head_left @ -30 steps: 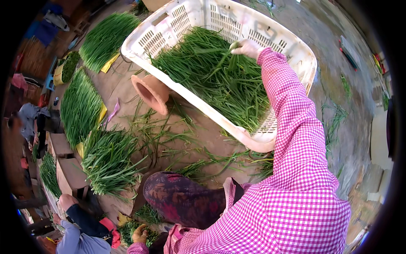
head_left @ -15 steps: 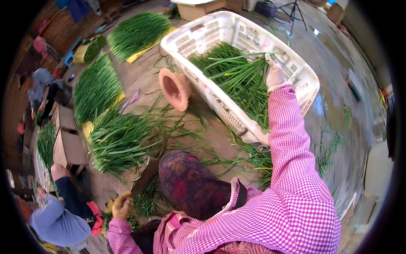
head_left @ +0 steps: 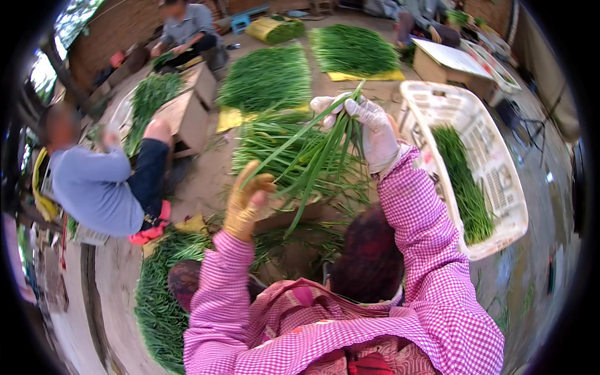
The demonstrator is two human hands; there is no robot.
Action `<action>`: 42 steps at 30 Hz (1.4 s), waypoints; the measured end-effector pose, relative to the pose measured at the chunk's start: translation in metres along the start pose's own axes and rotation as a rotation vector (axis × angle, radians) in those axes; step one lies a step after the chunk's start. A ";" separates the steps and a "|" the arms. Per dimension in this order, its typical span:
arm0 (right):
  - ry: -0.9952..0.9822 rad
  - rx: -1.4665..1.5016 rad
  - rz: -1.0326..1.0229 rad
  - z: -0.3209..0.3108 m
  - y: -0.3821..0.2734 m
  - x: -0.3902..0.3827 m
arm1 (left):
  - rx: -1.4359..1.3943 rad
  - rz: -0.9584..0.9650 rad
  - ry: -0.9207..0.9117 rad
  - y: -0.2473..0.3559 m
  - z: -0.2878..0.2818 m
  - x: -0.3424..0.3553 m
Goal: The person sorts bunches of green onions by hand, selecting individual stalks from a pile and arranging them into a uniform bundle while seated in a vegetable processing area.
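Observation:
My right hand point(head_left: 372, 131), in a white glove, pinches a small bunch of long green leaves point(head_left: 327, 147) in front of my chest, their blades fanning downward. My left hand point(head_left: 249, 203), in a yellow glove, is raised left of the bunch, fingers apart and slightly curled, holding nothing. Behind both hands lies a loose heap of similar greens point(head_left: 262, 144); another pile point(head_left: 159, 300) is beside my left leg. The white plastic basket point(head_left: 503, 181), with greens along its near side, stands at my right.
Neat stacks of greens point(head_left: 262, 78) lie on yellow sheets ahead. A co-worker in a blue top point(head_left: 94, 181) sits at left by wooden boxes point(head_left: 197, 100); two more people point(head_left: 187, 28) point(head_left: 419, 15) work farther back. A low white-topped table point(head_left: 453, 59) and a tripod point(head_left: 531, 131) are at the right.
My right hand has drawn the leaves out of the basket toward my middle, and my left hand has risen. The view has swung left, so the basket now sits at the right.

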State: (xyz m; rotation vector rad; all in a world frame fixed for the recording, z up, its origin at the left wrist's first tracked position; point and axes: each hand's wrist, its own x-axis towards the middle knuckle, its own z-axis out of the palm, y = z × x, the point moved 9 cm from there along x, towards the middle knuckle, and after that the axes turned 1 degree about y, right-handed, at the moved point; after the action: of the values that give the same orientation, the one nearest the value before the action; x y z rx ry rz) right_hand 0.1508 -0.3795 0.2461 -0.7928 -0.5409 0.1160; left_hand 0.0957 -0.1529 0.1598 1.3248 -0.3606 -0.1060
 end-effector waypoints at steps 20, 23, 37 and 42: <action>0.044 -0.141 0.653 0.040 0.238 -0.009 | -0.193 0.068 0.639 -0.095 -0.148 -0.083; 0.005 -0.041 0.621 0.045 0.272 -0.023 | -0.325 0.075 0.383 -0.093 -0.086 -0.060; 0.043 -0.080 0.509 0.032 0.242 -0.004 | -0.364 -0.438 0.207 -0.140 -0.054 -0.088; 0.097 -0.170 0.335 0.014 0.196 0.012 | -0.277 -0.420 0.271 -0.134 -0.068 -0.089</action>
State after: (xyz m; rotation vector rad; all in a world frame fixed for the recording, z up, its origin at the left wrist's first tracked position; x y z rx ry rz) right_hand 0.1732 -0.2291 0.1209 -1.0455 -0.3250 0.3420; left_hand 0.0504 -0.0985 0.0003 1.1046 0.1623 -0.3131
